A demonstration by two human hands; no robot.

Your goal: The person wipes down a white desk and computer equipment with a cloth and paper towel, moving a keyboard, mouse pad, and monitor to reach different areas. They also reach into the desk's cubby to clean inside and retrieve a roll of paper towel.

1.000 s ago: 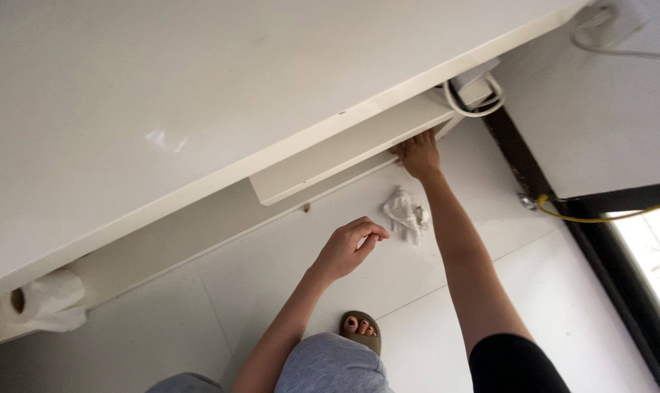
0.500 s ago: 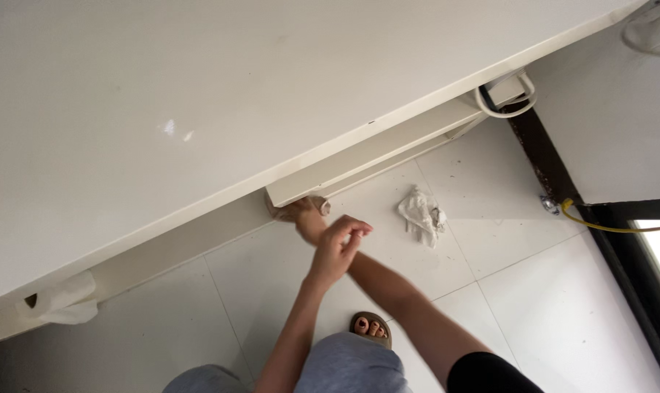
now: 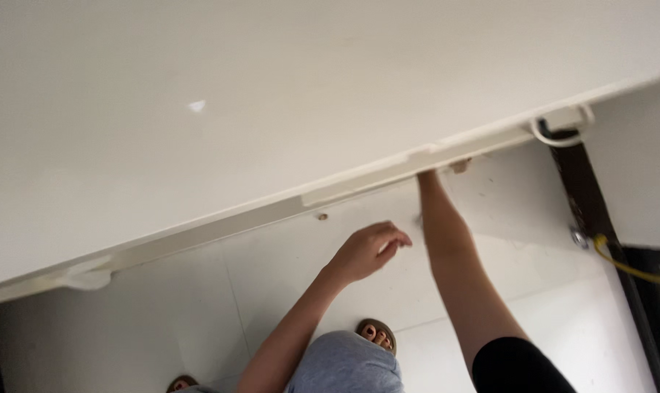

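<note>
White ledge (image 3: 366, 183) under the tabletop (image 3: 271, 94) is where the work is. It runs as a narrow pale strip just below the tabletop's front edge, and the right hand (image 3: 458, 167) meets it at its right end. Most of that hand is tucked up behind the edge, with only a small bit of it showing, so I cannot tell whether its fingers are spread, curled or gripping anything.

As a judgement, the reach itself is made: the right arm is stretched long and nearly straight, from the black sleeve (image 3: 519, 367) up to the ledge. What the fingers do there is hidden. Nothing shows as carried away from the ledge.

The left hand (image 3: 370, 247) hangs in the air below the ledge and to the left of the right forearm, apart from both. Its wrist is bent, and the fingers are loosely curled toward the thumb and empty. Its forearm rises from beside the grey shorts (image 3: 344, 367).

Just above the left hand, a small brown speck (image 3: 322, 216) lies on the floor tiles (image 3: 271, 291). Below that hand a sandalled foot (image 3: 377, 336) stands on the tiles.

Right of the right hand, a white cable loop (image 3: 560, 129) hangs at the tabletop's corner, and lower still a yellow cable (image 3: 625, 267) runs by a dark strip. Far to the left of both hands, a white paper roll (image 3: 89, 277) sits under the edge.
</note>
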